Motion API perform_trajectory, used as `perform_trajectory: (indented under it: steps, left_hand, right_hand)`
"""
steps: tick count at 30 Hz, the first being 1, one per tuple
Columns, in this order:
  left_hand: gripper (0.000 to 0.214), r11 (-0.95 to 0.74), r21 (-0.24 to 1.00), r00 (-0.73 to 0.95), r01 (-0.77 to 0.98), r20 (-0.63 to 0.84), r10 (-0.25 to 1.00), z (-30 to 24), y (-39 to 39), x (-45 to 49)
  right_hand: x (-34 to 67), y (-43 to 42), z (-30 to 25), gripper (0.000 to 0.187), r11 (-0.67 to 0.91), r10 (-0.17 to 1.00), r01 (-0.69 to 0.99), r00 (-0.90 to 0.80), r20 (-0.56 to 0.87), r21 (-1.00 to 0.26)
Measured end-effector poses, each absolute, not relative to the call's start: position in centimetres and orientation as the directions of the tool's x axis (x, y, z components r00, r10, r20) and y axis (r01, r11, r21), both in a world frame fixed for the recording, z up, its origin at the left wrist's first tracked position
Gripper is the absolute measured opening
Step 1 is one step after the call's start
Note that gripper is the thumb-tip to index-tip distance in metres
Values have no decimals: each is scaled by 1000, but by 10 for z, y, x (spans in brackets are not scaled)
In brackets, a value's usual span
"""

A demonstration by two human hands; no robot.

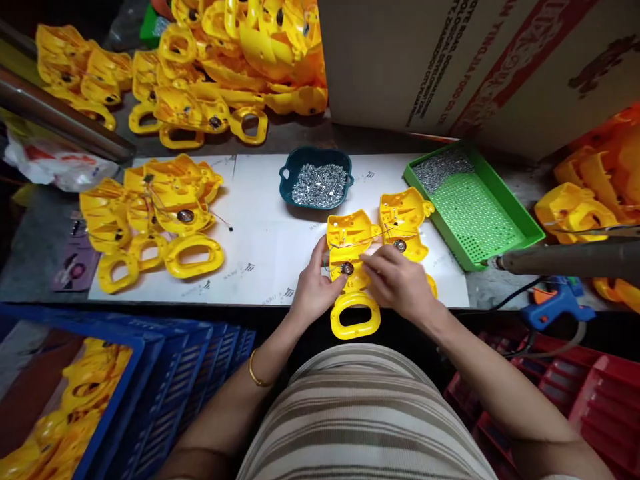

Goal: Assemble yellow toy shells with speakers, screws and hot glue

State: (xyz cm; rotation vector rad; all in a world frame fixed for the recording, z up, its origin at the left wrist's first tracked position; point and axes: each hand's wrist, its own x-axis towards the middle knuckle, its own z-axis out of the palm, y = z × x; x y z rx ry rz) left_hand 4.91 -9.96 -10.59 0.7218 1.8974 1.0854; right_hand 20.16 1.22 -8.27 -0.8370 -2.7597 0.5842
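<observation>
One yellow shell [350, 253] | left hand [319, 283]: grip holding it | right hand [406, 283]: palm hidden, can't tell grip

My hands come close together without touching, arms reaching forward on either side of my torso [365, 420]. My left forearm [235, 400] slants inward from the lower left, leading to my left hand [315, 287] — closed in a grip, the thumb [336, 288] angled in toward the right and the index finger stretched forward. My right forearm [493, 373] cuts in from the lower right, bare like the other. My right hand [403, 277] shows its back, knuckles bent, fingers curled leftward and thumb partly hidden beneath — whether the fingertips meet, I cannot make out.
</observation>
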Motion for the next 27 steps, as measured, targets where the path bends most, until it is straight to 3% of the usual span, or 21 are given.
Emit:
perform_trajectory:
  steps: [2,4,9,13,16,20,27]
  left_hand:
    - [88,461,884,-495,77,-368,787,-107,-100,49]
    - [89,455,886,-484,88,-361,797,-108,-100,49]
    - [91,446,858,-503,254,-277,819,-112,-105,46]
    - [77,334,678,-535,655,103,839,-103,-102,42]
    - [48,229,442,-394,867,329,858,-93,-85,42]
    - [23,157,318,-263,935,326,908,-90,-56,45]
    - [16,126,315,-220,941,282,934,-102,-48,42]
  right_hand:
    - [214,32,-76,27,697,698,564,-675,239,-443]
    - [222,51,-70,25,648,761,650,-571,308,-397]
    - [217,68,-62,26,705,707,642,-666,236,-302]
    - [200,63,-62,27,778,623,589,-768,147,-219]
    - [190,63,-63,25,818,573,559,-814,96,-135]
    - [181,61,-61,24,821,571,570,-819,50,-34]
    - [175,65,-58,23,843,536,538,-840,-79,5]
